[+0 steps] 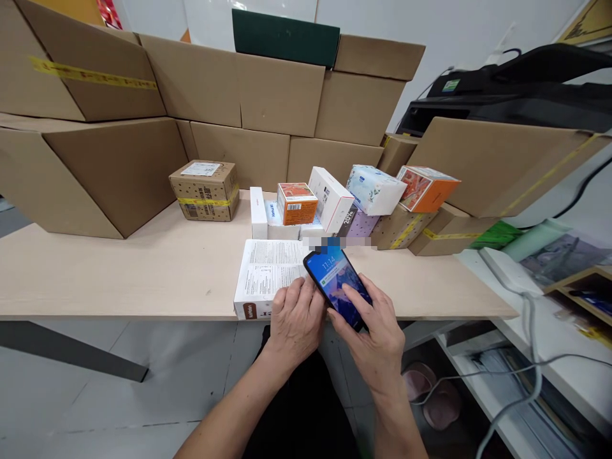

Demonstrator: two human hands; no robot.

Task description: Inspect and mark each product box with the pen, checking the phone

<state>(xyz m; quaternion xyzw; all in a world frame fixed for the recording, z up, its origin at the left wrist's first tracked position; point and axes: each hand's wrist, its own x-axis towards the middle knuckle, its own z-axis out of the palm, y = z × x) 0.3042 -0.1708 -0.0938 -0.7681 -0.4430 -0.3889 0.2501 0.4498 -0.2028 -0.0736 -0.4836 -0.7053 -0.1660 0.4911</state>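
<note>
A black smartphone (348, 294) with a lit blue lock screen reading 11:14 is tilted over the table's front edge. My right hand (377, 331) grips it by its lower right part, with the index finger over the screen. Close by on the left, my left hand (297, 319) has its fingers bent and pressed together, its knuckles up. It lies against the front right part of a white printed box (268, 260), beside the phone's left edge. Its thumb and fingertips are hidden, so whether it grips the box cannot be made out.
Behind the white box stand several small cartons, among them an orange box (299, 207) and a tissue pack (375, 190). A taped brown parcel (205, 191) sits further left. Large cardboard boxes (282, 95) wall the table's back. A black printer (516, 89) and grey cables (531, 325) are at right.
</note>
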